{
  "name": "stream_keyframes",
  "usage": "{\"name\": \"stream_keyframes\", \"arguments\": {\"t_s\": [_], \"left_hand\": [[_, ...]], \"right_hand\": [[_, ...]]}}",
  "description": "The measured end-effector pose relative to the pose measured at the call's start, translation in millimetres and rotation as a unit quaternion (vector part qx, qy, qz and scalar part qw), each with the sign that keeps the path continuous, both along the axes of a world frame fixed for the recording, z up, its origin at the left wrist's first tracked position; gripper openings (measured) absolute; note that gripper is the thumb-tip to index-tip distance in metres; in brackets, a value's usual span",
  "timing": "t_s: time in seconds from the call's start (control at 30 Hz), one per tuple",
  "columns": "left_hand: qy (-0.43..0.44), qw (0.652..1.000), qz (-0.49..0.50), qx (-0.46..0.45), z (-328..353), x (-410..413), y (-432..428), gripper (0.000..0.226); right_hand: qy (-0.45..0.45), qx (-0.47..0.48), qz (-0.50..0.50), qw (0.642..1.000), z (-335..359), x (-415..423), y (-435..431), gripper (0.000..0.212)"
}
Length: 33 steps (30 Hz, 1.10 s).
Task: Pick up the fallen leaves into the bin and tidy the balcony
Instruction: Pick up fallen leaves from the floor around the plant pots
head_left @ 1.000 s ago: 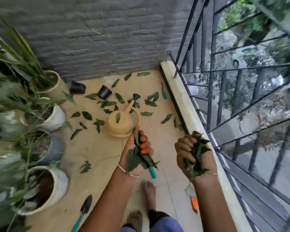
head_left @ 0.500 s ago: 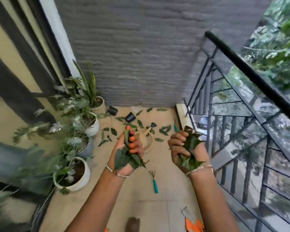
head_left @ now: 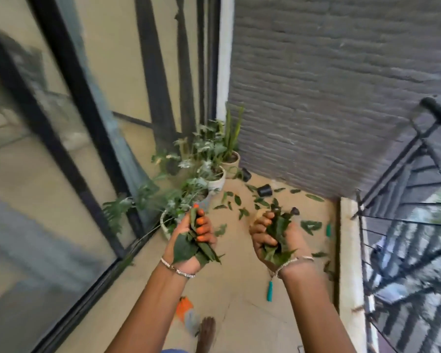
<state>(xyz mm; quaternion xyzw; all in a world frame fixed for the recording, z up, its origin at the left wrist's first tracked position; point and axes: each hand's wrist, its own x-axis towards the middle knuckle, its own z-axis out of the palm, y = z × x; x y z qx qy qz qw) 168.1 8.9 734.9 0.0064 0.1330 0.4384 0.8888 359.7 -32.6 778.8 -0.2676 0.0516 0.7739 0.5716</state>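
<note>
My left hand point(head_left: 192, 240) is closed around a bunch of green leaves point(head_left: 189, 249), held at chest height over the balcony floor. My right hand point(head_left: 273, 238) grips a second bunch of leaves point(head_left: 276, 230) beside it. Several more fallen leaves point(head_left: 309, 225) lie scattered on the tan floor point(head_left: 239, 289) farther ahead, near the grey brick wall. No bin shows in this view. The yellow watering can is mostly hidden behind my right hand.
Potted plants point(head_left: 209, 171) line the left side by a glass sliding door point(head_left: 49, 200). Two small black pots point(head_left: 264, 190) lie tipped near the wall. A teal-handled tool point(head_left: 269, 291) and an orange item point(head_left: 183, 305) lie on the floor. A black railing point(head_left: 402, 225) bounds the right.
The view has risen and swung left, bringing the glass door into sight. Both hands keep their leaf bunches and stay side by side.
</note>
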Motion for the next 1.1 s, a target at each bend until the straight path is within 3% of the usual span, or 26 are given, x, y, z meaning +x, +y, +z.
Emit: {"name": "stream_keyframes", "arguments": {"t_s": [0.13,0.27,0.4,0.63,0.8,0.97,1.1], "left_hand": [[0.014,0.995,0.098,0.01,11,-66,-52,0.02],[0.014,0.982,0.186,0.01,13,-136,-97,0.017],[0.043,0.958,0.284,-0.027,10,-206,-150,0.035],[0.058,0.891,0.439,-0.101,-31,-354,-280,0.033],[0.068,0.834,0.508,-0.203,-66,-459,-381,0.047],[0.029,0.772,0.566,-0.288,-110,-531,-464,0.048],[0.002,0.742,0.58,-0.337,-152,-566,-506,0.048]], "right_hand": [[-0.012,-0.024,0.097,0.995,3,-70,-13,0.035],[-0.021,-0.018,0.196,0.98,2,-141,-29,0.035],[-0.011,-0.029,0.285,0.958,-5,-219,-46,0.031],[-0.025,-0.057,0.419,0.906,-32,-396,-100,0.021],[-0.072,-0.097,0.479,0.87,-71,-518,-162,0.017],[-0.118,-0.156,0.519,0.832,-105,-606,-219,0.018],[-0.162,-0.17,0.536,0.811,-132,-657,-252,0.018]]}}
